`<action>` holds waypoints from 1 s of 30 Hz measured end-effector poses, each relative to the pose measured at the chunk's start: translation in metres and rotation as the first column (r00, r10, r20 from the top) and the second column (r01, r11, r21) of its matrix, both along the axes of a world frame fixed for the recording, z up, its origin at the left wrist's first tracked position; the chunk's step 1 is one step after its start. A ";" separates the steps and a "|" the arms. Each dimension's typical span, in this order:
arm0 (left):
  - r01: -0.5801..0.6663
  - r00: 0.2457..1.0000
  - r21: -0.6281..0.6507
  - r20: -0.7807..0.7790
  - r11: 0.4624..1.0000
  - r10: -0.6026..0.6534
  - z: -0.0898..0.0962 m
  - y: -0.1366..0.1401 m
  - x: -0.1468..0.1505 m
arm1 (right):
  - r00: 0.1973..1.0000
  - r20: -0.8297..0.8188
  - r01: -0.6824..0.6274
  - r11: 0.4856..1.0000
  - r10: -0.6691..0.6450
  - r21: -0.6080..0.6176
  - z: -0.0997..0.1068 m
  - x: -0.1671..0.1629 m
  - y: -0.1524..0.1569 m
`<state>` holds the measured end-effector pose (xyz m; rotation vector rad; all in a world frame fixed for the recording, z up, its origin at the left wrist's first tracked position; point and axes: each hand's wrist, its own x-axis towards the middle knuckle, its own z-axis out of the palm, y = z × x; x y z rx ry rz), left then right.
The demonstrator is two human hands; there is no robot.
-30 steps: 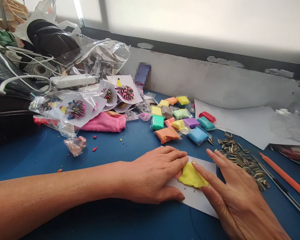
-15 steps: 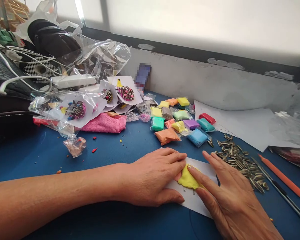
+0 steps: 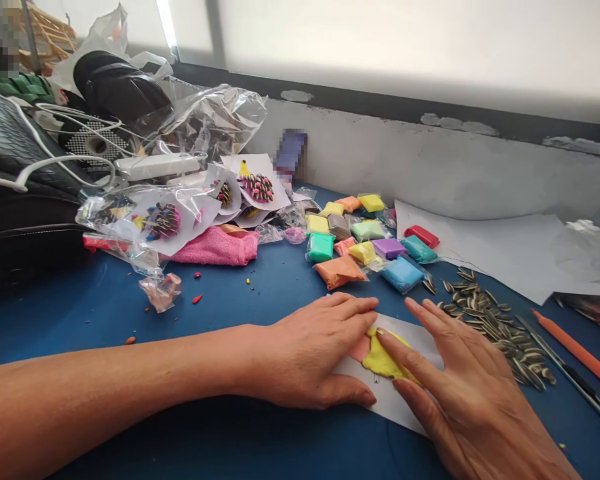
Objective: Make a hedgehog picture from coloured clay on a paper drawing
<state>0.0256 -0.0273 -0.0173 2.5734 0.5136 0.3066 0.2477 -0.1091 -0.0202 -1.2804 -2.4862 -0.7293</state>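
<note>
A white sheet of paper (image 3: pixel 405 412) lies on the blue table, with yellow modelling clay (image 3: pixel 381 357) flattened on it. Pinkish clay (image 3: pixel 361 349) adjoins the yellow on its left, partly covered by fingers. Small pencil marks show just below the yellow patch. My left hand (image 3: pixel 320 353) lies flat across the left part of the sheet, fingers stretched out, thumb apart. From the right, my right hand (image 3: pixel 460 380) reaches over the clay, fingers spread; its index fingertip touches the top of the yellow clay, and its thumb rests by the lower edge.
Wrapped clay packs (image 3: pixel 340 272) in several colours lie behind the hands. Sunflower seeds (image 3: pixel 500 327) are heaped at right, beside a pen (image 3: pixel 575 377) and an orange stick (image 3: pixel 580 343). A pink cloth (image 3: pixel 215 247), finished hedgehog pictures (image 3: pixel 257 187) and a black bag (image 3: pixel 25 200) stand left.
The whole view has shifted slightly, so things appear a little further right. The right index finger remains on the yellow clay; the left hand stays flat on the paper.
</note>
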 end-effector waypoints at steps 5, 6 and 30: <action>0.004 1.000 -0.001 -0.010 1.000 -0.004 0.001 0.000 0.001 | 1.000 0.011 -0.005 1.000 0.005 0.006 -0.003 0.000 0.003; 0.007 1.000 -0.002 -0.003 1.000 -0.007 0.001 0.000 0.001 | 1.000 0.011 -0.003 1.000 0.003 0.004 -0.004 0.000 0.003; 0.041 0.998 0.090 0.045 0.995 -0.045 0.002 -0.002 -0.002 | 0.989 0.034 0.146 0.989 -0.146 0.000 0.003 0.010 -0.009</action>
